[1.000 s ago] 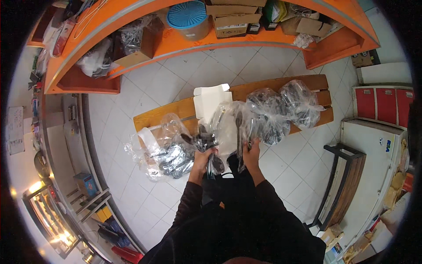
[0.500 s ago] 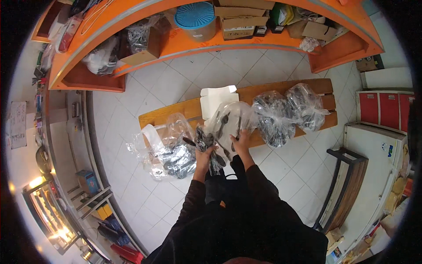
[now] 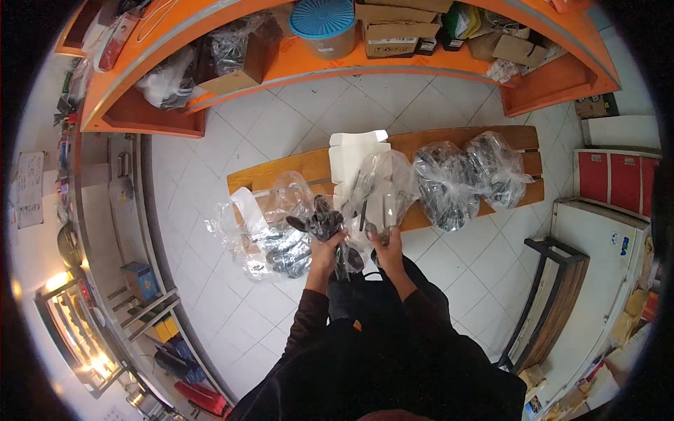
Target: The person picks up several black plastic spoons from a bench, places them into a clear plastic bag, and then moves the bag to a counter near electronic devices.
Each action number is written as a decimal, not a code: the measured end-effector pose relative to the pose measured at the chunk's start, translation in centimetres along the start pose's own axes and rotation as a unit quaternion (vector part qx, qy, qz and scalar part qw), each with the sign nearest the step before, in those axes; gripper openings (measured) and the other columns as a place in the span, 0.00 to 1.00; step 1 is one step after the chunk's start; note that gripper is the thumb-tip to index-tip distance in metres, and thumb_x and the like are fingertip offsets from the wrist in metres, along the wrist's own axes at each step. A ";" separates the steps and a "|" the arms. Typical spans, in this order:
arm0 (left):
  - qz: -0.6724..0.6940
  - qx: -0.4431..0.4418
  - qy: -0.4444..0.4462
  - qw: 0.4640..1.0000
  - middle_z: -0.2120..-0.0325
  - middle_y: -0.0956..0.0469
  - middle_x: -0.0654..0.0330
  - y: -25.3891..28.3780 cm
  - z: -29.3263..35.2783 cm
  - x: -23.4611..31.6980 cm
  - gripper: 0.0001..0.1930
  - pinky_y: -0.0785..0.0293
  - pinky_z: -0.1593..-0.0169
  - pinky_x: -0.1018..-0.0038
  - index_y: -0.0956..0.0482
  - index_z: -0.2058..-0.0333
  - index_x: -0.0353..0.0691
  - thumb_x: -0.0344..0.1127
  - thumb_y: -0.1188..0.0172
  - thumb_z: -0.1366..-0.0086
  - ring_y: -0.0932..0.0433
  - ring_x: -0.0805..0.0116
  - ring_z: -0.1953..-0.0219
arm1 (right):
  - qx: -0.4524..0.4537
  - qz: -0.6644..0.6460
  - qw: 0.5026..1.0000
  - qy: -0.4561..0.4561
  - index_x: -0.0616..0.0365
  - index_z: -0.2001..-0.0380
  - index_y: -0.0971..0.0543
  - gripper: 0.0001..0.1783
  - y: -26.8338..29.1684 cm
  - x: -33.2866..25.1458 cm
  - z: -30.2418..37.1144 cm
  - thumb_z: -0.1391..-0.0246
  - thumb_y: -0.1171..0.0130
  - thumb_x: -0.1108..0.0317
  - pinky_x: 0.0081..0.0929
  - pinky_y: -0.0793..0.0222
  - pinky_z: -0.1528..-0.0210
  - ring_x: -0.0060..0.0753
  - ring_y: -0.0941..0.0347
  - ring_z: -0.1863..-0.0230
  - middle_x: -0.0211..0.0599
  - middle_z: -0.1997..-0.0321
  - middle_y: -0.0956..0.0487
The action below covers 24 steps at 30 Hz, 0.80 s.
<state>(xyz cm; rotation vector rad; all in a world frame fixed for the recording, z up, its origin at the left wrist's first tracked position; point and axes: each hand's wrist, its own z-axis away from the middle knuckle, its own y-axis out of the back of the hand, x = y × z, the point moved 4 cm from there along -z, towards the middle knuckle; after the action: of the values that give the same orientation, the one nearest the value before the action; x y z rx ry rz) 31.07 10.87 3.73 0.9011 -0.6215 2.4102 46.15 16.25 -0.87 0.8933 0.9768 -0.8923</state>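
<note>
The left hand (image 3: 326, 254) has its grip closed around a bundle of dark utensils (image 3: 323, 219), some film-wrapped; their rounded ends splay out above the fist between ten and twelve o'clock, and more dark ends show below it. The right hand (image 3: 389, 251) is just beside it at three o'clock, a gap between the two. Its fingers are at the near end of an upright clear bag (image 3: 397, 175), close to a slender dark piece (image 3: 363, 216); through the film and slight blur, I cannot tell whether this grip is clamped on anything.

Taking the two hands as the dial's centre, an open white carton (image 3: 349, 151) lies at twelve o'clock on the wooden surface (image 3: 249, 179), partly behind the clear bag. At nine is a loose, shiny plastic bag (image 3: 289, 245) with dark contents. Two filled clear bags (image 3: 446, 186) rest side by side at two o'clock.

Farther out at twelve, beyond the tiled floor (image 3: 232, 309), an orange shelf (image 3: 449, 63) carries a blue-lidded tub (image 3: 323, 42) and a cardboard box (image 3: 400, 48). A white cabinet (image 3: 593, 259) is at three.
</note>
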 end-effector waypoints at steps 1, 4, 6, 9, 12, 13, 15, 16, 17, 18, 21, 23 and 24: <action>0.000 -0.002 0.000 1.000 0.74 0.29 0.61 -0.6 -0.1 -0.3 0.14 0.33 0.68 0.76 0.32 0.67 0.36 0.25 0.42 0.55 0.29 0.69 0.71 | 0.011 -0.105 0.983 -0.149 0.56 0.70 0.41 0.19 -0.5 0.9 -0.3 0.62 0.41 0.72 0.17 0.42 0.77 0.16 0.44 0.77 0.24 0.78 0.39; -0.055 0.022 -0.013 0.998 0.72 0.29 0.61 -1.8 -0.2 -0.3 0.14 0.33 0.68 0.76 0.32 0.66 0.36 0.26 0.42 0.54 0.30 0.70 0.71 | -0.071 -0.187 0.979 -0.050 0.59 0.70 0.41 0.25 -0.9 -4.7 -1.0 0.68 0.35 0.69 0.18 0.40 0.71 0.20 0.39 0.73 0.29 0.73 0.36; -0.011 -0.017 0.030 0.999 0.71 0.29 0.61 -3.7 0.3 0.0 0.13 0.33 0.68 0.77 0.32 0.65 0.36 0.26 0.45 0.52 0.30 0.71 0.70 | -0.116 -0.144 0.981 -0.050 0.59 0.68 0.41 0.29 -0.3 -5.0 -1.3 0.72 0.33 0.70 0.19 0.38 0.70 0.21 0.36 0.70 0.32 0.71 0.34; 0.089 -0.069 0.057 0.992 0.69 0.28 0.58 -3.5 0.0 -0.4 0.13 0.31 0.65 0.76 0.33 0.64 0.32 0.27 0.46 0.50 0.29 0.70 0.69 | -0.131 -0.182 0.973 -0.060 0.58 0.64 0.40 0.27 0.6 -5.2 -1.8 0.68 0.38 0.76 0.18 0.36 0.69 0.19 0.35 0.69 0.29 0.70 0.35; 0.095 -0.089 0.055 0.990 0.70 0.28 0.58 -3.9 0.0 -0.3 0.13 0.31 0.65 0.75 0.33 0.65 0.31 0.25 0.46 0.51 0.28 0.70 0.70 | -0.099 -0.142 0.985 0.015 0.59 0.70 0.41 0.21 1.3 -5.6 -1.9 0.66 0.40 0.78 0.19 0.36 0.71 0.21 0.32 0.73 0.31 0.76 0.33; 0.072 -0.064 0.032 0.995 0.70 0.28 0.58 -3.8 -0.2 -0.4 0.13 0.31 0.65 0.76 0.32 0.65 0.31 0.24 0.45 0.52 0.28 0.71 0.70 | -0.098 -0.143 0.985 0.015 0.59 0.70 0.41 0.21 1.1 -5.5 -1.8 0.66 0.40 0.78 0.19 0.36 0.71 0.21 0.32 0.73 0.31 0.76 0.33; 0.052 -0.014 0.000 0.999 0.71 0.27 0.58 -3.6 -0.9 -0.5 0.14 0.31 0.66 0.77 0.31 0.67 0.32 0.20 0.43 0.56 0.28 0.72 0.71 | -0.035 -0.047 0.997 0.048 0.60 0.71 0.41 0.17 0.9 -5.5 -1.3 0.61 0.44 0.76 0.20 0.36 0.71 0.23 0.32 0.73 0.33 0.77 0.33; 0.051 -0.016 0.001 0.999 0.71 0.27 0.58 -3.7 -1.0 -0.7 0.14 0.31 0.66 0.77 0.31 0.67 0.32 0.20 0.43 0.56 0.28 0.72 0.71 | -0.002 0.002 0.998 0.063 0.60 0.71 0.41 0.15 1.0 -5.5 -1.1 0.59 0.46 0.75 0.21 0.36 0.71 0.24 0.31 0.73 0.34 0.78 0.33; 0.021 0.001 -0.027 0.999 0.71 0.27 0.58 -3.6 -1.0 -0.7 0.14 0.31 0.67 0.76 0.31 0.67 0.32 0.22 0.42 0.56 0.28 0.71 0.72 | 0.013 0.060 0.996 0.058 0.61 0.70 0.41 0.13 1.3 -5.4 -0.6 0.57 0.48 0.74 0.22 0.36 0.71 0.27 0.32 0.74 0.36 0.78 0.33; -0.009 0.019 -0.055 0.998 0.71 0.27 0.58 -3.6 -1.0 -0.4 0.14 0.31 0.68 0.76 0.31 0.68 0.33 0.23 0.41 0.56 0.28 0.70 0.72 | 0.013 0.059 0.997 0.058 0.61 0.70 0.41 0.13 1.3 -5.9 -0.3 0.57 0.48 0.74 0.22 0.36 0.71 0.27 0.32 0.74 0.36 0.78 0.33; 0.001 0.051 -0.074 0.996 0.73 0.28 0.61 -1.1 -1.8 -1.3 0.12 0.32 0.66 0.75 0.31 0.68 0.33 0.29 0.44 0.53 0.29 0.69 0.72 | 0.036 -0.004 0.999 0.014 0.64 0.67 0.41 0.15 1.3 -6.4 0.4 0.58 0.49 0.76 0.24 0.36 0.70 0.35 0.31 0.72 0.43 0.76 0.33; 0.060 0.081 -0.002 0.995 0.76 0.29 0.63 1.2 -2.4 -1.8 0.12 0.33 0.67 0.76 0.31 0.68 0.35 0.34 0.49 0.52 0.30 0.70 0.73 | 0.108 -0.007 0.992 0.058 0.66 0.63 0.42 0.17 2.6 -4.5 0.2 0.59 0.51 0.78 0.28 0.37 0.67 0.40 0.32 0.67 0.48 0.71 0.32; 0.075 0.059 -0.012 0.995 0.76 0.29 0.62 0.7 -2.2 -0.8 0.10 0.33 0.67 0.77 0.30 0.69 0.36 0.32 0.49 0.51 0.30 0.70 0.73 | 0.111 -0.005 0.992 0.055 0.66 0.63 0.42 0.17 3.1 -3.4 -0.1 0.59 0.51 0.78 0.28 0.37 0.67 0.40 0.32 0.67 0.48 0.71 0.32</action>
<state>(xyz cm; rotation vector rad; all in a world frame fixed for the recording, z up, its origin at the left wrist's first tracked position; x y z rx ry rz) 30.15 11.29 1.49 0.9650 -0.5800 2.5975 47.95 18.20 2.96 1.1369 0.9900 -0.9810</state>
